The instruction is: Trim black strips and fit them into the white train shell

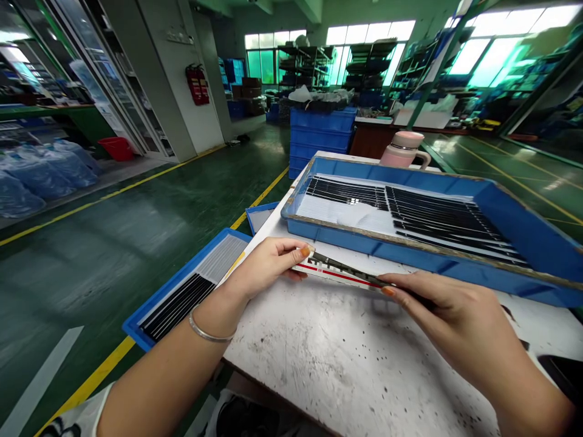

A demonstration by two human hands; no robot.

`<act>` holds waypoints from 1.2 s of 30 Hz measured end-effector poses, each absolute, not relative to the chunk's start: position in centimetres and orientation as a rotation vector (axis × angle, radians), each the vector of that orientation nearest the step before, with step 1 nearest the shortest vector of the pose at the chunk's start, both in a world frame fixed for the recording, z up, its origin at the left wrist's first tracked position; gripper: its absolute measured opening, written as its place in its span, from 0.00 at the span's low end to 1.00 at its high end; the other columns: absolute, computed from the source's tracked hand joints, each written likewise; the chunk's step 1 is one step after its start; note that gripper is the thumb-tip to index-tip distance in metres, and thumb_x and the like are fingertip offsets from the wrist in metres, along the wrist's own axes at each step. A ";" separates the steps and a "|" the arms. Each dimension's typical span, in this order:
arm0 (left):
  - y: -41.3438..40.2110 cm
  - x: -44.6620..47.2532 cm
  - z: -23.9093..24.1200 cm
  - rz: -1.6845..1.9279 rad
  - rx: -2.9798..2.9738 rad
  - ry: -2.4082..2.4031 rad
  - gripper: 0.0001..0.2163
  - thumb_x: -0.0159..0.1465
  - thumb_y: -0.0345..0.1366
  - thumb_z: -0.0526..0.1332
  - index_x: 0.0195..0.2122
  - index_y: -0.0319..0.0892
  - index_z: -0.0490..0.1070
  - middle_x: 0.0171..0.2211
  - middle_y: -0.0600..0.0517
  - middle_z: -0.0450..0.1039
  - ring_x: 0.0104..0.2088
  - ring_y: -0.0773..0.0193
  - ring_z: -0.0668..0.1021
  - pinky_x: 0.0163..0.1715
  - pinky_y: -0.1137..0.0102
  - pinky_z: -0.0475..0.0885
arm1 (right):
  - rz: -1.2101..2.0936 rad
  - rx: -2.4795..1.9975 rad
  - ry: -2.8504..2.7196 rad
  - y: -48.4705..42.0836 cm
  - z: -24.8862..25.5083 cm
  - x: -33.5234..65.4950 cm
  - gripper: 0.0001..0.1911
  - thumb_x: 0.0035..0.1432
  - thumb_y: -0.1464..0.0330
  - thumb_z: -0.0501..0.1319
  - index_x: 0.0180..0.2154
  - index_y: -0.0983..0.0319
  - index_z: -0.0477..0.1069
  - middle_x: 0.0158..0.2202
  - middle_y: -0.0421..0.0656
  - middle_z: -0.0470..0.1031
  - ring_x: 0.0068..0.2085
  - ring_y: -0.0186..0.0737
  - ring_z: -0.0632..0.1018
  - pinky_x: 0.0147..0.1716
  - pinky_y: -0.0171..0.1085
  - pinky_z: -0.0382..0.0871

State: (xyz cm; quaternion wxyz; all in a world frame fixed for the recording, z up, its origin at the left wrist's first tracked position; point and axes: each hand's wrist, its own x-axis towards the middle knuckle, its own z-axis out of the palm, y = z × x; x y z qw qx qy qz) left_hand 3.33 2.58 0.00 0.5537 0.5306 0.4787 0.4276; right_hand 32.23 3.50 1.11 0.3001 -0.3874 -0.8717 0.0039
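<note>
Both my hands hold one long thin dark strip [346, 269] just above the white worktable [346, 358]. My left hand [266, 265] pinches its left end between thumb and fingers; a silver bangle circles that wrist. My right hand [449, 309] is closed over the strip's right end, fingers pressed along it. Under the strip lies a white card with a red line [334, 276]. Right behind it stands a large blue tray [410, 246] holding rows of black strips on white sheets.
A second blue tray [182, 291] with black and white strips sits lower at the table's left edge. A pink flask [403, 149] stands behind the big tray. Stacked blue crates [321, 136], shelving and a green floor with yellow lines lie beyond.
</note>
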 end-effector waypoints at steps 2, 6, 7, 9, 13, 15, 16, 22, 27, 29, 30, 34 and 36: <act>2.6 3.3 0.0 1.015 1.250 1.136 0.20 0.60 0.51 0.66 0.44 0.40 0.78 0.38 0.48 0.76 0.36 0.62 0.76 0.36 0.68 0.77 | -0.003 -1.018 -2.339 3.6 1.0 32.4 0.13 0.68 0.59 0.55 0.43 0.54 0.78 0.39 0.38 0.81 0.36 0.42 0.81 0.28 0.37 0.74; 2.5 3.4 0.0 1.021 1.255 1.163 0.21 0.59 0.52 0.66 0.45 0.41 0.78 0.40 0.47 0.76 0.37 0.61 0.76 0.35 0.68 0.76 | -0.050 -1.012 -2.384 3.7 0.6 32.8 0.11 0.67 0.60 0.58 0.43 0.54 0.77 0.37 0.39 0.80 0.33 0.39 0.80 0.26 0.35 0.71; 2.5 3.4 0.1 1.015 1.264 1.166 0.20 0.59 0.52 0.66 0.45 0.41 0.78 0.40 0.47 0.75 0.37 0.61 0.76 0.34 0.68 0.76 | -0.064 -1.014 -2.390 3.7 0.6 32.9 0.11 0.67 0.60 0.58 0.44 0.54 0.77 0.37 0.38 0.79 0.33 0.38 0.80 0.25 0.35 0.70; 2.4 3.5 0.2 1.002 1.284 1.166 0.20 0.60 0.51 0.65 0.45 0.41 0.78 0.40 0.47 0.75 0.37 0.62 0.76 0.34 0.69 0.75 | -0.098 -1.025 -2.395 3.5 0.5 32.9 0.10 0.68 0.60 0.58 0.44 0.53 0.77 0.38 0.37 0.79 0.31 0.36 0.79 0.25 0.35 0.69; 2.4 3.5 0.3 0.989 1.304 1.165 0.20 0.61 0.50 0.65 0.46 0.40 0.77 0.40 0.48 0.75 0.37 0.63 0.75 0.33 0.71 0.74 | -0.193 -1.034 -2.404 3.1 0.6 32.6 0.12 0.69 0.60 0.55 0.45 0.52 0.76 0.39 0.37 0.77 0.30 0.36 0.77 0.23 0.36 0.66; 2.4 3.6 0.3 0.984 1.304 1.170 0.20 0.61 0.50 0.64 0.46 0.40 0.77 0.39 0.48 0.75 0.36 0.63 0.75 0.32 0.72 0.74 | -0.245 -1.037 -2.400 3.0 0.6 32.6 0.13 0.70 0.59 0.54 0.45 0.53 0.76 0.39 0.37 0.77 0.29 0.36 0.77 0.21 0.37 0.63; 2.4 3.6 0.3 0.982 1.306 1.170 0.20 0.61 0.50 0.64 0.46 0.40 0.77 0.39 0.48 0.75 0.36 0.63 0.75 0.32 0.72 0.74 | -0.268 -1.037 -2.400 3.0 0.6 32.6 0.13 0.70 0.59 0.54 0.45 0.53 0.76 0.39 0.37 0.77 0.29 0.37 0.77 0.20 0.37 0.62; 2.5 3.7 0.2 0.985 1.339 1.166 0.17 0.61 0.45 0.65 0.47 0.40 0.76 0.45 0.46 0.76 0.41 0.62 0.77 0.38 0.70 0.75 | -0.359 -0.999 -2.423 3.0 0.5 32.8 0.14 0.69 0.59 0.54 0.46 0.54 0.76 0.40 0.39 0.78 0.30 0.38 0.78 0.19 0.37 0.60; 2.6 3.7 -0.2 1.023 1.372 1.191 0.18 0.57 0.44 0.69 0.45 0.40 0.77 0.41 0.47 0.77 0.38 0.60 0.79 0.37 0.67 0.77 | -0.400 -1.009 -2.414 3.0 0.4 32.4 0.14 0.69 0.60 0.53 0.45 0.54 0.76 0.40 0.39 0.78 0.29 0.38 0.77 0.18 0.38 0.59; 2.6 3.8 -0.2 1.041 1.357 1.208 0.17 0.56 0.44 0.70 0.44 0.40 0.78 0.38 0.48 0.77 0.36 0.60 0.80 0.36 0.67 0.78 | -0.397 -1.017 -2.412 3.0 0.4 32.3 0.14 0.69 0.60 0.53 0.45 0.54 0.76 0.39 0.38 0.78 0.28 0.38 0.77 0.18 0.38 0.58; 2.5 3.8 -0.1 1.046 1.340 1.212 0.17 0.56 0.44 0.70 0.43 0.40 0.78 0.37 0.48 0.77 0.35 0.60 0.79 0.36 0.67 0.78 | -0.392 -1.021 -2.411 3.1 0.3 32.3 0.13 0.69 0.60 0.54 0.45 0.54 0.76 0.39 0.38 0.78 0.28 0.38 0.77 0.18 0.38 0.59; 2.4 4.0 0.2 1.060 1.252 1.231 0.17 0.54 0.43 0.72 0.41 0.39 0.78 0.34 0.50 0.76 0.32 0.63 0.79 0.34 0.66 0.80 | -0.367 -1.045 -2.388 3.0 0.4 32.0 0.13 0.69 0.59 0.54 0.47 0.55 0.75 0.40 0.39 0.78 0.30 0.40 0.77 0.20 0.39 0.60; 2.3 4.0 0.4 1.084 1.210 1.233 0.17 0.53 0.42 0.73 0.40 0.38 0.78 0.32 0.50 0.76 0.31 0.64 0.78 0.33 0.67 0.80 | -0.371 -1.065 -2.338 2.6 0.8 31.9 0.13 0.68 0.60 0.56 0.48 0.56 0.74 0.41 0.40 0.78 0.34 0.43 0.78 0.23 0.40 0.62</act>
